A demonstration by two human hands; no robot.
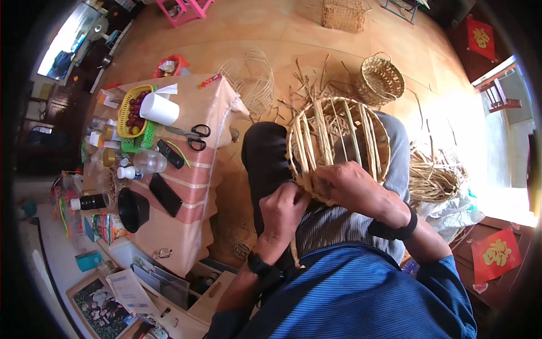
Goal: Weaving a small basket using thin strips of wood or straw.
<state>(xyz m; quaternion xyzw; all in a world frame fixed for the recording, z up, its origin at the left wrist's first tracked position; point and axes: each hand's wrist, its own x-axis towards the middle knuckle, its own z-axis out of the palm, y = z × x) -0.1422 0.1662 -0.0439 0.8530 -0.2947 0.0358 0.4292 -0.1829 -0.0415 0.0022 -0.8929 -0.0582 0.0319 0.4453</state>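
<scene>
A round woven basket (388,141) of pale dried strips rests across my lap, with several strips stretched side by side over its face. At its near left edge my left hand (282,210) is closed, thumb and fingers pinched together by the rim. A dried strip (295,253) hangs below that hand, over the blue shirt. Curled over the near rim, my right hand (353,189) is closed on the basket, just right of the left hand. Its fingertips are partly hidden behind its knuckles.
To the left, a cloth-covered table (189,226) bears scissors (195,135), a phone (165,195), a paper roll (160,109) and a yellow fruit basket (127,113). A bundle of dried strips (437,175) lies to the right. Another woven basket (383,79) stands ahead on the floor.
</scene>
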